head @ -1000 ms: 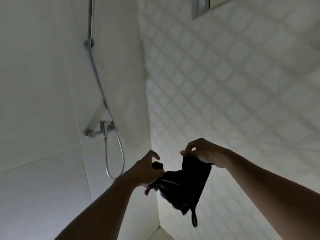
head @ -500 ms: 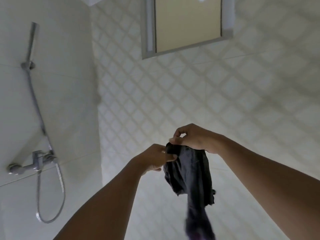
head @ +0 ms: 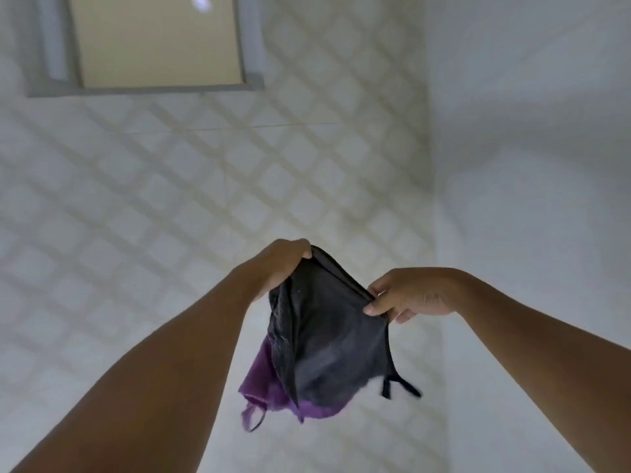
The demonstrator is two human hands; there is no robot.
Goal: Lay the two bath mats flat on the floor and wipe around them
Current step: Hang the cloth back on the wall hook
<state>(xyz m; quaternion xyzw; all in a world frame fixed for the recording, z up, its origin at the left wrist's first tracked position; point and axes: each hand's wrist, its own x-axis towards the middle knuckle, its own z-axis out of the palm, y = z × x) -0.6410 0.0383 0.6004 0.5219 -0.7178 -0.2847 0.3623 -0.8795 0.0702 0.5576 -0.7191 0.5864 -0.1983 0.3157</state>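
Left hand (head: 280, 266): raised in front of the wall, fingers curled over the upper left corner of the dark cloth (head: 329, 336) and gripping it.
Right hand (head: 411, 295): level with the cloth's right end, thumb and forefinger pinching the top hem; the other fingers are tucked below.
Dark cloth: held in the air between the 2 hands, top edge stretched nearly taut, sloping down from left hand to right. The body hangs loose below, with a fold down its left side.
Purple fabric (head: 264, 382): shows under the dark cloth's lower left edge. Cannot tell whether it is a 2nd piece or the reverse side.
Black loop (head: 397, 384): thin strap dangling off the cloth's lower right corner.
Purple loop (head: 252, 419): small strap hanging at the bottom left.
Patterned wall (head: 164, 206): pale tiles with a diagonal lattice, behind the hands.
Window (head: 157, 42): grey frame, yellowish pane, upper left.
Plain wall (head: 532, 138): meets the patterned wall at a corner on the right.
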